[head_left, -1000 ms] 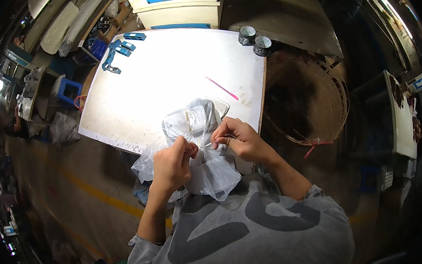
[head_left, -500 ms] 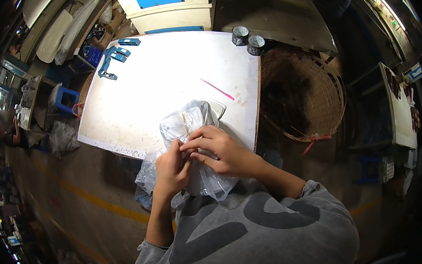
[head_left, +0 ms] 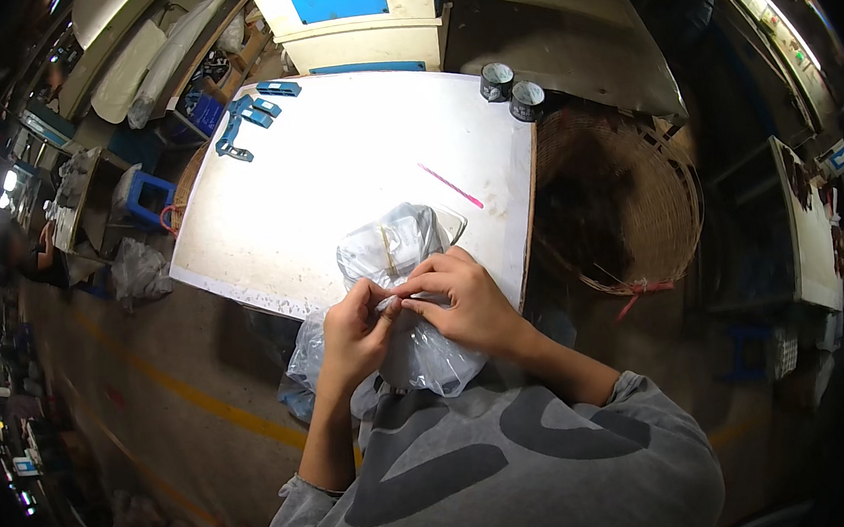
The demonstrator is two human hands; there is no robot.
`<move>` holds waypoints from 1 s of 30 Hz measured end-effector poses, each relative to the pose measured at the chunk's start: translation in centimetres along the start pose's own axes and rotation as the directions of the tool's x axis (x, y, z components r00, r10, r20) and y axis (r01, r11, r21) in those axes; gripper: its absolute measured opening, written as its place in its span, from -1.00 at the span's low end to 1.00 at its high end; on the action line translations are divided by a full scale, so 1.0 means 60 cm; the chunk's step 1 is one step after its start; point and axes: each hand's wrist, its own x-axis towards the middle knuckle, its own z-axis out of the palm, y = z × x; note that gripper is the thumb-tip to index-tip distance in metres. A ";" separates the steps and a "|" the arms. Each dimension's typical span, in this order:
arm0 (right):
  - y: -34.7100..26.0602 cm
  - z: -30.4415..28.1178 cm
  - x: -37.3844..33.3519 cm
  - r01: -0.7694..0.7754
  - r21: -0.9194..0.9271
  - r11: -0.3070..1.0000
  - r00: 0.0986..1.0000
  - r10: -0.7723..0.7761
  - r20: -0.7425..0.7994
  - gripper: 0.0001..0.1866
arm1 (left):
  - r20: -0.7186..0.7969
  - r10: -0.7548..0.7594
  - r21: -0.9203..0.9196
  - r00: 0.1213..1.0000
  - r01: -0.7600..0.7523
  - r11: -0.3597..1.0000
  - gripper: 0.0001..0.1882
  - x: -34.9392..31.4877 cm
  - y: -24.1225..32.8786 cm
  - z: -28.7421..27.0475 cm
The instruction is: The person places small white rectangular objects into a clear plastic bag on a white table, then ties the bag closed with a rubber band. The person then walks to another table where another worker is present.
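Observation:
A clear plastic bag point(head_left: 359, 254) with a pale bundle inside lies at the table's near edge. A thin tan band, like a rubber band point(head_left: 388, 251), runs across the bundle. Just below it, my left hand point(head_left: 351, 335) pinches the gathered plastic between thumb and fingers. Opposite, the fingers of my right hand point(head_left: 468, 302) are closed on the same gathered part, fingertips meeting those of the left. What exactly lies between the fingertips is too small to make out. Loose plastic spreads under both hands and over the edge towards my body.
On the white table point(head_left: 267, 212) lie several blue plastic pieces point(head_left: 247, 118) at the far left and a pink stick point(head_left: 450, 186). Two dark cans point(head_left: 497, 83) stand at the far right corner. A wicker basket point(head_left: 673, 211) is right of the table, a blue stool point(head_left: 149, 195) to the left.
The view has shifted slightly, so everything sits a little further right and lower. My hands keep their pinch on the gathered plastic, fingertips closer together.

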 end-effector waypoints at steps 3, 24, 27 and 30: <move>0.004 0.000 0.004 0.002 -0.007 1.000 1.000 -0.002 0.024 -0.79 | 0.044 -0.086 -0.064 0.995 0.089 0.994 -0.88 0.000 -0.004 -0.006; 0.024 -0.001 0.008 -0.467 0.512 0.721 0.875 0.461 0.148 -0.84 | -0.215 0.361 0.311 0.907 -0.287 0.906 -0.89 -0.002 0.062 0.014; 0.020 -0.004 0.013 -0.453 0.452 0.768 0.888 0.431 0.159 -0.82 | -0.203 0.385 0.416 0.900 -0.277 0.866 -0.87 -0.003 0.059 0.009; 0.014 -0.005 0.013 -0.379 0.389 0.840 0.923 0.373 0.094 -0.79 | -0.254 0.455 0.362 0.853 -0.353 0.863 -0.82 -0.003 0.057 0.012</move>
